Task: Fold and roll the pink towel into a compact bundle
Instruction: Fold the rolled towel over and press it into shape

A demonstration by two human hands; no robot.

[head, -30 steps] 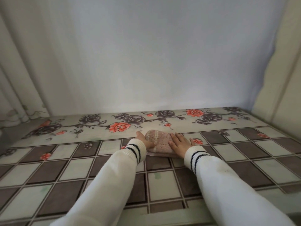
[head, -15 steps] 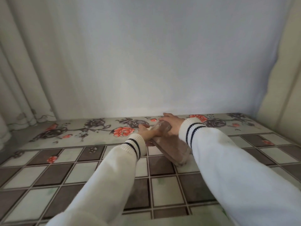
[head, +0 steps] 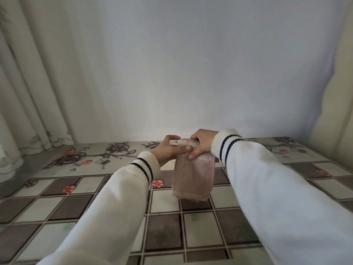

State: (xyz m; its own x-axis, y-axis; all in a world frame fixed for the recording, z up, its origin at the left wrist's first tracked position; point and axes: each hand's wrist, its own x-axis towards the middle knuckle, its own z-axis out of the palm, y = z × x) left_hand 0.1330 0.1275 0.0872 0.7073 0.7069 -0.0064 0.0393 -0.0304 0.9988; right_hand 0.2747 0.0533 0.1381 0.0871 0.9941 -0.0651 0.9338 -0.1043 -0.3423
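The pink towel (head: 193, 176) is a narrow folded strip that hangs upright in the air above the table, its lower end just over the checkered cloth. Both hands pinch its top edge. My left hand (head: 168, 151) grips the top left corner with thumb and fingers. My right hand (head: 202, 143) holds the top right corner from behind, fingers curled over the towel's front. Both arms wear white sleeves with dark-striped cuffs.
The table (head: 95, 203) carries a cloth with brown and pale squares and a flowered band at the back. A plain white wall stands right behind it. Curtains (head: 23, 92) hang at the left, and a pale panel (head: 336, 104) rises at the right.
The towel lay as a rolled bundle on the table under both hands. Both hands then lifted it, and it now hangs unrolled as a long strip held by its top edge.
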